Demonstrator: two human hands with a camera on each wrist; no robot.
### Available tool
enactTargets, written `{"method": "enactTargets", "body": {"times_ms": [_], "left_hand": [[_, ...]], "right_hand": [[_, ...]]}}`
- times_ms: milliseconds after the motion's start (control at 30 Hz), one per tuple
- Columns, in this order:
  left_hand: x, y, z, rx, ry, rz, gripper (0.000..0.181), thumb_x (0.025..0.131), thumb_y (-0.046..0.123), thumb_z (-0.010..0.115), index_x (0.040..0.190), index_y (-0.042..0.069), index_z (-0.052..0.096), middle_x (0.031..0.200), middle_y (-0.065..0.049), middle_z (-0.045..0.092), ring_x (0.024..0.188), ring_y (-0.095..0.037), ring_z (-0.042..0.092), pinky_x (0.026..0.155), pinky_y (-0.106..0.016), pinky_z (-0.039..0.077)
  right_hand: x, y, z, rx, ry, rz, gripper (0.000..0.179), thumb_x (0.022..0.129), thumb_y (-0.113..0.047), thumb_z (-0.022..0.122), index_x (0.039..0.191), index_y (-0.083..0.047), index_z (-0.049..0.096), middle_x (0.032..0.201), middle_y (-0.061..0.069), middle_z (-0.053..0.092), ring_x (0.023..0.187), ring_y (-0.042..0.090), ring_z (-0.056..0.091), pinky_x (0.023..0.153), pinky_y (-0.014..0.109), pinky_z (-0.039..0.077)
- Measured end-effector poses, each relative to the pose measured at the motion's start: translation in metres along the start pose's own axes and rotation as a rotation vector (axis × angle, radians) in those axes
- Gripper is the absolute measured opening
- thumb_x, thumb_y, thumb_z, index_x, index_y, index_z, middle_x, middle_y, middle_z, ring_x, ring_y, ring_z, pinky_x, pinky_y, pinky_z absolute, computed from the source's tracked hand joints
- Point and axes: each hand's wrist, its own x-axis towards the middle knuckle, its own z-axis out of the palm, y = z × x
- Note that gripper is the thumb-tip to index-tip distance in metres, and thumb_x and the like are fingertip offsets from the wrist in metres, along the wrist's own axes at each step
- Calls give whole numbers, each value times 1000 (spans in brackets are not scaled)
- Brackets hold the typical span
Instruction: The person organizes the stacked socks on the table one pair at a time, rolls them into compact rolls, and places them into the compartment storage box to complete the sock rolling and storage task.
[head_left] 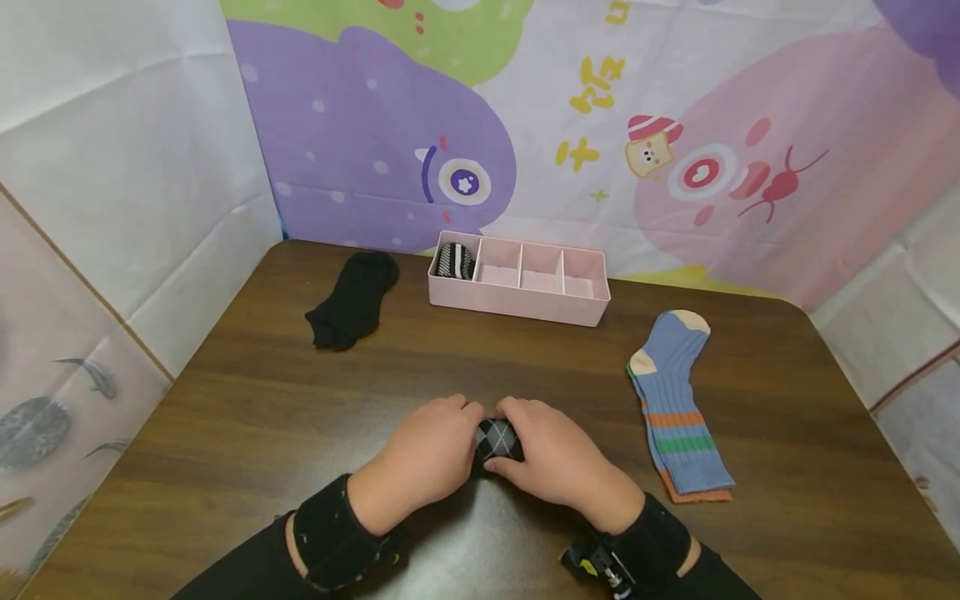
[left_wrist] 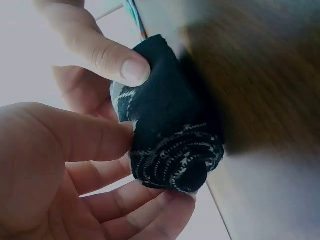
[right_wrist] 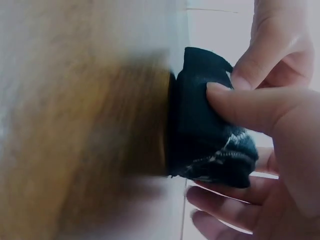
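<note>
Near the front middle of the table, a black and grey argyle sock bundle (head_left: 498,439) is held between both hands. From one side my left hand (head_left: 429,454) grips it, the thumb on the dark fabric and the other fingers curled around its end. My right hand (head_left: 557,454) holds the opposite side with curled fingers and a thumb. Spiral layers show at the end of the rolled sock (left_wrist: 170,115) in the left wrist view. In the right wrist view the roll (right_wrist: 205,120) appears nearly all black, right beside the table surface.
A pink four-slot box (head_left: 517,298) stands at the back, with a black-and-white striped rolled sock (head_left: 455,261) in its leftmost slot. Black socks (head_left: 354,302) lie flat at the back left. Blue socks (head_left: 678,400) with orange and green stripes lie at the right.
</note>
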Motion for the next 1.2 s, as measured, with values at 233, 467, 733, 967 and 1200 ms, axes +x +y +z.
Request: {"method": "enactTargets", "body": {"times_ms": [233, 467, 733, 967, 1200], "left_hand": [[0, -1, 0, 4, 15, -7, 18, 90, 19, 68, 102, 7, 64, 87, -3, 62, 77, -17, 62, 66, -32, 53], [1, -1, -1, -45, -7, -37, 26, 88, 32, 72, 94, 9, 61, 77, -2, 60, 68, -14, 60, 59, -31, 51], [1, 0, 0, -152, -86, -102, 45, 86, 49, 70, 105, 9, 62, 83, -1, 64, 66, -13, 60, 56, -31, 49], [-1, 0, -3, -285, -174, -66, 27, 91, 37, 68, 97, 11, 62, 71, 5, 54, 54, -9, 48, 50, -27, 41], [0, 3, -5, -360, -266, -50, 26, 91, 28, 68, 106, 9, 62, 76, 6, 57, 58, -7, 52, 57, -28, 46]], "right_hand": [[-1, -7, -3, -84, 125, -74, 42, 78, -37, 81, 113, -20, 65, 114, -6, 57, 111, 16, 48, 95, 41, 41], [-4, -16, -7, -97, 147, -79, 36, 79, -23, 81, 112, -18, 66, 114, -5, 56, 105, 16, 49, 92, 40, 42], [-7, -19, -9, -9, 51, -83, 37, 88, -15, 63, 125, -17, 62, 131, -2, 54, 77, 6, 59, 68, 27, 51], [-12, -22, -15, 60, -81, -20, 38, 98, -27, 57, 134, -16, 58, 146, 6, 46, 106, 17, 63, 85, 37, 53], [-12, -24, -18, 151, -113, 73, 41, 94, -34, 64, 131, -16, 60, 148, 8, 45, 129, 24, 49, 100, 45, 45]]}}
